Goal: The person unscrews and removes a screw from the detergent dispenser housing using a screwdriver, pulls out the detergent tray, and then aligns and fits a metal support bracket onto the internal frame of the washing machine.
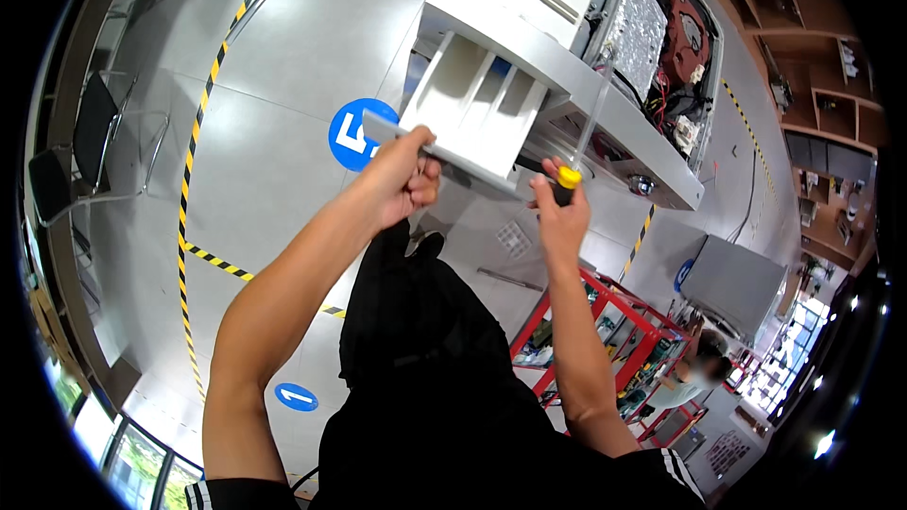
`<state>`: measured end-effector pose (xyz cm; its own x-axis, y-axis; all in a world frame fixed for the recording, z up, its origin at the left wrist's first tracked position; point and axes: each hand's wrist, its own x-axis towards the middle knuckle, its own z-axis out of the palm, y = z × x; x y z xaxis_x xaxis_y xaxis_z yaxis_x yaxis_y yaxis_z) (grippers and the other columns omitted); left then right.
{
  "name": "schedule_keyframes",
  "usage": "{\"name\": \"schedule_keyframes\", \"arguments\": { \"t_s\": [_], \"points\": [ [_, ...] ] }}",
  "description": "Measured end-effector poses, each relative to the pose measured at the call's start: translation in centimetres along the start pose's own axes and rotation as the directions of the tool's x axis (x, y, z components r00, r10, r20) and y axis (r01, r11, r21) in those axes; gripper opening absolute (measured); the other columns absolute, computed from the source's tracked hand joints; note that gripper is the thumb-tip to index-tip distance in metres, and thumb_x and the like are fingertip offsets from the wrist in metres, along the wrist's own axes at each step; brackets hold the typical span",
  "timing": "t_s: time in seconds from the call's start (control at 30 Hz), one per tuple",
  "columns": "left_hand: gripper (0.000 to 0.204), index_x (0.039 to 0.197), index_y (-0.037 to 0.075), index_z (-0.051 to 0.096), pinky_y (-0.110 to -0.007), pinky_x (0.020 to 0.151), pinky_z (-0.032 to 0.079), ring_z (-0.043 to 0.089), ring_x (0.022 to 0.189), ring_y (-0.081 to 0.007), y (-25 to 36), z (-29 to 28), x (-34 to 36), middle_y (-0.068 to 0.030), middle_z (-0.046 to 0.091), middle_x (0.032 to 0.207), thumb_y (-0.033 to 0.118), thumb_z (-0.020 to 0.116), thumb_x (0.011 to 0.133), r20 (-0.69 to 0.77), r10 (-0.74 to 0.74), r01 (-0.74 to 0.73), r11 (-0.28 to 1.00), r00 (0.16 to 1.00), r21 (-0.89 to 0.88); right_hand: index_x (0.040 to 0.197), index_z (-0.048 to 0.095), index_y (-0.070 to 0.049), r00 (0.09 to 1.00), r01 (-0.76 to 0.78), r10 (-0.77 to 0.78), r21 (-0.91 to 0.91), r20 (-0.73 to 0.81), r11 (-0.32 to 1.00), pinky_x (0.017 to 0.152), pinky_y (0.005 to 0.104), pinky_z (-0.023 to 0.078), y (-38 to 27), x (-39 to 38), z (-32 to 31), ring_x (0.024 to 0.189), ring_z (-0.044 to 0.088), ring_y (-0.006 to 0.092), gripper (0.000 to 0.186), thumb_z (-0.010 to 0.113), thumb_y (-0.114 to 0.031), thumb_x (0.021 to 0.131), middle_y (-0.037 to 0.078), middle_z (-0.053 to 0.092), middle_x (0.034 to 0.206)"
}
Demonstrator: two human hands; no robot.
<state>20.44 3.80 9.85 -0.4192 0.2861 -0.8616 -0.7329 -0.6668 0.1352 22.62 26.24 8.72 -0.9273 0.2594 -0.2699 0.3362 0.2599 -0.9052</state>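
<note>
A white detergent drawer (477, 99) with long compartments is pulled out of the panel of an opened washing machine (501, 28). My left hand (406, 178) is closed on the drawer's grey front edge, thumb on top and fingers curled beneath. In my right hand (564, 212) I hold a screwdriver (568, 179) by its black and yellow handle. Its long thin shaft points up and away, passing in front of the machine's panel. The right hand is just beyond the drawer's right corner and looks apart from it. Where the shaft's tip ends is hard to make out.
Inside the machine, wires and a silver-covered part (631, 28) lie exposed. A red tool cart (619, 335) stands close on my right, with another person (690, 382) beyond it. Further right is a grey box-shaped appliance (734, 279). Black chairs (90, 146) stand at the left.
</note>
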Motion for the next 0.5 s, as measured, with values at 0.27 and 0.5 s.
{"name": "schedule_keyframes", "arguments": {
  "t_s": [0.27,0.5],
  "points": [
    [0.031,0.087,0.004,0.042,-0.022,0.037,0.022,0.027,0.042,-0.0063,0.9,1.4,0.9,-0.0004,0.039,0.057,0.025,0.065,0.083,0.069,0.086,-0.103,0.948,0.994,0.301,0.108,0.059,0.001,0.99,-0.138,0.13,-0.159,-0.059,0.978,0.059,0.0232,0.05,8.2,-6.1,-9.8,0.074,0.058,0.0082,0.029,0.065,-0.013,0.083,0.005,0.064,0.09],
    [0.022,0.077,0.007,0.041,-0.022,0.038,0.02,0.026,0.043,-0.006,-0.1,2.8,1.6,0.003,0.034,0.054,0.016,0.059,0.087,0.1,0.08,-0.11,0.93,0.992,0.35,0.108,0.056,0.002,0.884,-0.432,0.435,0.057,-0.172,0.9,0.055,0.0232,0.048,12.8,-13.5,-11.5,0.064,0.06,0.0113,0.027,0.062,-0.012,0.085,0.006,0.062,0.085]
  ]
}}
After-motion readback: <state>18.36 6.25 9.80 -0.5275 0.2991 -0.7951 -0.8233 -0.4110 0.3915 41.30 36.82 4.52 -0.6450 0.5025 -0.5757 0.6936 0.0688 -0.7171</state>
